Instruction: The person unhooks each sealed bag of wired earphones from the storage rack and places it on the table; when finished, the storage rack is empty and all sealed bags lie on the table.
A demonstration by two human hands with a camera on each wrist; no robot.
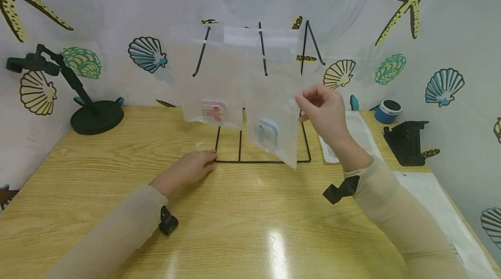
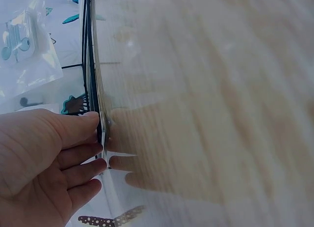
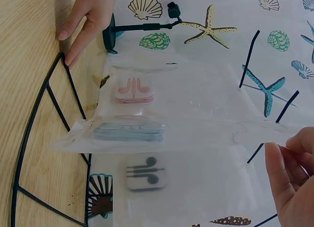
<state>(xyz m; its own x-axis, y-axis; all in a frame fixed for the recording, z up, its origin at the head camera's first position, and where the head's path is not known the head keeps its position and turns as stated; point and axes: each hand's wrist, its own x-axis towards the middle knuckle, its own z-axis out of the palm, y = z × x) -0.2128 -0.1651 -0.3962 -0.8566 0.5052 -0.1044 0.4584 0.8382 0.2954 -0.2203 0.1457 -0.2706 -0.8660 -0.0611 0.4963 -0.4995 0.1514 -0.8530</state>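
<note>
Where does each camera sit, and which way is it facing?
Head: worn on the head, facing forward and down at the black rack and hanging bags; left hand, right hand and sleeves show.
Left wrist: on that wrist, facing the rack's base and tabletop; the left hand shows.
Right wrist: on that wrist, facing the bags side-on; right hand near, left hand beyond.
Shared: head and right wrist both show both hands and the pink earphones.

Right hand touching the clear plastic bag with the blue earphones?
Touching. The right wrist view shows the right hand pinching the clear plastic bag by its edge.
</note>
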